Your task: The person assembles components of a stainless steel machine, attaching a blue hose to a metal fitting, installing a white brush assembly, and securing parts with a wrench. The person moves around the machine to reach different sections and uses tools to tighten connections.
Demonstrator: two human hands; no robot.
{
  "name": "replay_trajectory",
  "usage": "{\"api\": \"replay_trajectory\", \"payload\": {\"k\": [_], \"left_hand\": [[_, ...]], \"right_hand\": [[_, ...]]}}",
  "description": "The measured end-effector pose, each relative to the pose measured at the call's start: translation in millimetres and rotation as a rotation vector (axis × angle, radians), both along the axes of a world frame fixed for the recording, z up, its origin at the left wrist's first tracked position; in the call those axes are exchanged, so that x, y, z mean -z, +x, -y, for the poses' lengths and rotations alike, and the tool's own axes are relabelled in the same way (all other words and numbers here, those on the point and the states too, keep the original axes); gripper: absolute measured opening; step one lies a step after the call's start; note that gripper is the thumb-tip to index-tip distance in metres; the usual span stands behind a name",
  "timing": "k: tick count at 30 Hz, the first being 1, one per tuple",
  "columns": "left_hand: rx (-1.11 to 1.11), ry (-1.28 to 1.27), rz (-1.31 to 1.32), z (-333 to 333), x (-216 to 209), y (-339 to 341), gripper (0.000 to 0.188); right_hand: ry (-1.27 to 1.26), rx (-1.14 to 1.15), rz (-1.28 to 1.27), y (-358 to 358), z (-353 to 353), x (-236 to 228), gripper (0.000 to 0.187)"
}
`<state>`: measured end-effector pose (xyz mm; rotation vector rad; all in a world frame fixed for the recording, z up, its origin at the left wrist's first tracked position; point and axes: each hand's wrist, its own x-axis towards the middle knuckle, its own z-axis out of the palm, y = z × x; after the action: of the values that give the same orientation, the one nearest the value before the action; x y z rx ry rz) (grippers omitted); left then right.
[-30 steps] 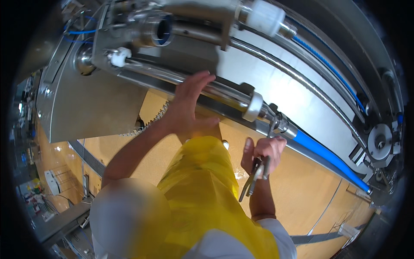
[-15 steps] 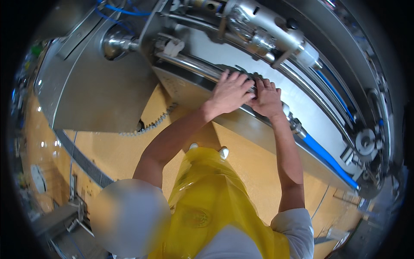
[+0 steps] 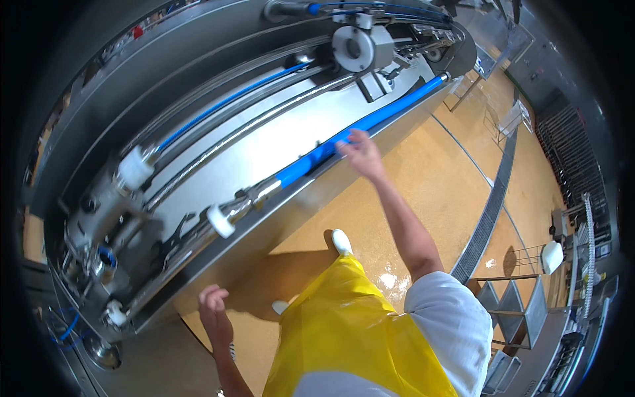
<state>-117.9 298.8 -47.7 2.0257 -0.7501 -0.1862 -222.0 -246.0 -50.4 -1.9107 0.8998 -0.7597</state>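
A long blue hose or tube [image 3: 397, 108] lies along the near edge of a steel machine trough [image 3: 264, 122]. My right hand [image 3: 361, 156] is at the middle of this tube, fingers apart and loosely bent. Whether the fingertips touch it, I cannot tell. My left hand [image 3: 213, 306] hangs in front of the trough's near wall, its fingers loosely curled and slightly apart, with nothing in them. Between the two hands, a metal fitting [image 3: 263, 192] joins the tube's lower left end, next to a white collar [image 3: 220, 221].
A metal cylinder with a white cap [image 3: 135, 168] sits at the trough's left. A white round block [image 3: 353, 49] stands at its far end. A drain grate [image 3: 488, 221] crosses the tan floor [image 3: 423, 172] on the right, by a metal rack [image 3: 512, 311].
The view has swung to the right along the machine. My hands, earlier together on the metal bar, are now apart: the left is off the machine, the right beside the blue tube.
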Motion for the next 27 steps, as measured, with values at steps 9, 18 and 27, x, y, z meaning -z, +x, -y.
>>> {"api": "replay_trajectory", "payload": {"k": [9, 18, 27], "left_hand": [[0.116, -0.075, -0.241, 175.1, 48.0, -76.8, 0.011], [0.371, 0.466, -0.165, 315.8, -12.1, -91.6, 0.02], [0.303, 0.338, 0.038, 335.8, -82.9, -53.1, 0.033]], "right_hand": [[0.137, 0.801, 0.109, -91.2, 438.3, 46.9, 0.066], [0.615, 0.547, 0.68, -117.2, 591.5, 47.1, 0.04], [0.588, -0.805, 1.271, -242.8, 491.9, -124.2, 0.025]]}}
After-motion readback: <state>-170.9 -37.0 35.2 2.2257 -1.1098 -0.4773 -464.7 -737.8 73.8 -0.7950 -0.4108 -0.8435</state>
